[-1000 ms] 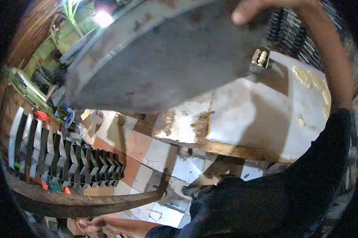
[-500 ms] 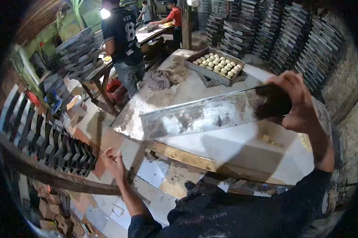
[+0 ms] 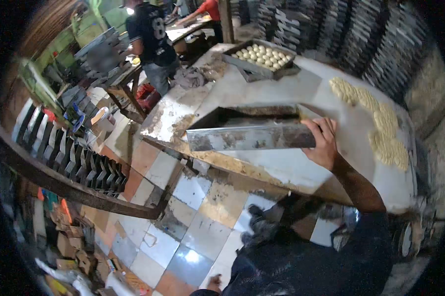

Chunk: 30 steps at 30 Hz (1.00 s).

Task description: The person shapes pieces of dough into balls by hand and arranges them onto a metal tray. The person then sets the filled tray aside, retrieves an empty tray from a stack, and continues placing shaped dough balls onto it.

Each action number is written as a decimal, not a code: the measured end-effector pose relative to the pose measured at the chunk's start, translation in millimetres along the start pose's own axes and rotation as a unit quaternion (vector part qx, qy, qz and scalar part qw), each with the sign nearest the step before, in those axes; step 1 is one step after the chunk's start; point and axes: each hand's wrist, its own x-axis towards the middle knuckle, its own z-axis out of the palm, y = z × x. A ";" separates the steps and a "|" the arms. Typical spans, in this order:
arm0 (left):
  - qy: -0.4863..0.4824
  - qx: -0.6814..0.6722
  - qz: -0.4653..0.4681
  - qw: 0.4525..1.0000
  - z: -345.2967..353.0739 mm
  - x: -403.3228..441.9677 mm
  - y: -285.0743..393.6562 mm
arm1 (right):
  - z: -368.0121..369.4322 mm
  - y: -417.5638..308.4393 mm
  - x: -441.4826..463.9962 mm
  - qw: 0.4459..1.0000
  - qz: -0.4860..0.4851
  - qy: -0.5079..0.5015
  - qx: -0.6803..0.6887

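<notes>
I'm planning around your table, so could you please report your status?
Right hand grips metal tray by one end; left hand at view's bottom edge, grip unclear. Tray over worktable, contact unclear. Dough balls beyond, dough pieces at right.

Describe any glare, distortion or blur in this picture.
In the head view, the lamp flares and a floor tile shows a bright reflection; black corners surround the head view's fisheye image; also in the head view, stacked trays look smeared, while the right hand's metal tray looks clearer.
</notes>
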 end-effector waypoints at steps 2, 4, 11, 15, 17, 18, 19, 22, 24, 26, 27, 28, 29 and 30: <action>-0.058 0.408 0.089 0.907 -13.0 -60.9 -26.0 | 20.7 0.3 -27.1 0.999 0.020 0.017 0.018; 0.037 0.622 0.228 0.748 -1.4 -91.0 -68.0 | 42.5 1.6 -57.4 0.997 0.026 0.077 -0.016; 0.251 0.693 0.364 0.570 47.6 -23.5 -11.6 | 102.0 -1.5 -161.3 0.995 0.064 0.069 0.010; 0.362 0.548 0.463 0.595 238.3 28.4 81.8 | 128.6 6.5 -210.7 0.997 0.059 0.024 0.051; 0.352 0.422 0.592 0.589 356.7 43.5 105.1 | 145.5 14.6 -236.0 0.995 0.046 0.035 0.087; 0.243 0.299 0.628 0.676 422.7 35.3 108.6 | 152.3 18.6 -248.5 0.995 0.043 0.019 0.092; 0.241 0.269 0.637 0.681 481.3 26.8 104.4 | 148.0 26.1 -255.0 0.997 0.023 0.011 0.075; 0.246 0.288 0.683 0.625 559.9 36.6 89.0 | 111.6 51.5 -254.3 0.980 -0.001 0.008 0.200; 0.238 0.277 0.672 0.644 576.1 44.7 91.1 | 81.6 80.8 -255.2 0.964 0.076 0.088 0.241; 0.326 0.416 0.595 0.606 594.0 39.6 94.1 | 64.8 127.4 -272.6 0.958 0.191 0.010 0.214; 0.368 0.483 0.543 0.580 598.6 35.8 94.5 | 62.7 154.6 -291.7 0.952 0.239 -0.006 0.190; 0.374 0.483 0.542 0.577 603.9 32.6 95.8 | 63.2 184.1 -309.9 0.939 0.277 0.013 0.205; 0.454 0.514 0.482 0.546 611.9 30.1 98.5 | 49.4 210.1 -318.4 0.926 0.333 -0.027 0.174; 0.527 0.537 0.419 0.509 621.9 31.1 101.9 | 55.9 236.3 -348.5 0.919 0.352 0.016 0.177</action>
